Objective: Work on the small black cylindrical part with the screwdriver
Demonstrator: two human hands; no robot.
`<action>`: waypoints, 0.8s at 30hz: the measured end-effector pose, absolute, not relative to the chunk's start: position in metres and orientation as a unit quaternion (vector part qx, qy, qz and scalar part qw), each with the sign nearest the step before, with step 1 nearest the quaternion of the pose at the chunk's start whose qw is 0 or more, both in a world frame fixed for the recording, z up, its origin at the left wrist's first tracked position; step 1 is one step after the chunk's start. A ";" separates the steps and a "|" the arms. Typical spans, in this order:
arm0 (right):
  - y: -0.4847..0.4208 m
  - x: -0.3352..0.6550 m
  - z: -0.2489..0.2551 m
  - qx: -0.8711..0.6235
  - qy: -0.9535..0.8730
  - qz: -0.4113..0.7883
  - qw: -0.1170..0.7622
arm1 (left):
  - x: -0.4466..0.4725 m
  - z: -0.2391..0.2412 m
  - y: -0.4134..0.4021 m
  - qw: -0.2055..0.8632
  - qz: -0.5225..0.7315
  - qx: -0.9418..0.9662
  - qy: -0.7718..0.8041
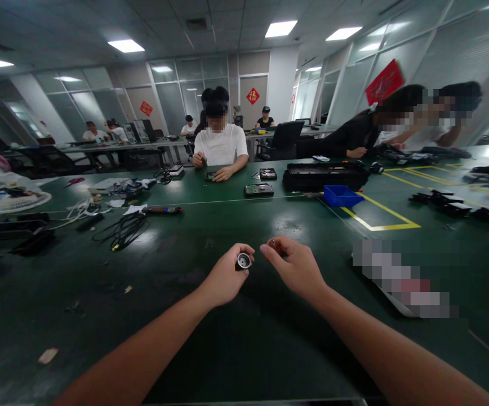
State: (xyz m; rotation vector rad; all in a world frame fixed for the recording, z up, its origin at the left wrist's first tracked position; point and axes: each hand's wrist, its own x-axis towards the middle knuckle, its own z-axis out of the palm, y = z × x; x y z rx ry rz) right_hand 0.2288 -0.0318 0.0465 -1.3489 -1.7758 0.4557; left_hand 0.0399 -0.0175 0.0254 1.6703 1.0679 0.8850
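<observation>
In the head view my left hand [225, 276] is closed around a short dark cylinder [243, 261]. Its round, silvery end faces me and shows a hollow with small details inside that I cannot make out. A small gap to the right, my right hand [301, 268] is closed, thumb and fingers pinched on a small reddish-brown piece [275, 245]. Most of that piece is hidden by the fingers, so its kind does not show. Both hands are held above the green tabletop [210, 355].
Black cables [128, 228] and a screwdriver-like tool [162, 210] lie ahead left. A blue bin [341, 196], a long black casing [324, 176] and a circuit board unit [258, 190] stand farther off. A blurred-out flat item [396, 282] lies right. Across sits a person [221, 144].
</observation>
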 end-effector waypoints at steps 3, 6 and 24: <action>-0.033 0.230 0.044 -0.526 -0.686 0.211 0.456 | 0.040 0.014 -0.016 0.414 0.344 0.715 0.446; -0.032 0.232 0.041 -0.489 -0.648 0.259 0.523 | 0.036 0.013 -0.015 0.374 0.357 0.743 0.425; -0.033 0.233 0.038 -0.471 -0.660 0.240 0.534 | 0.020 0.005 -0.007 0.324 0.381 0.761 0.413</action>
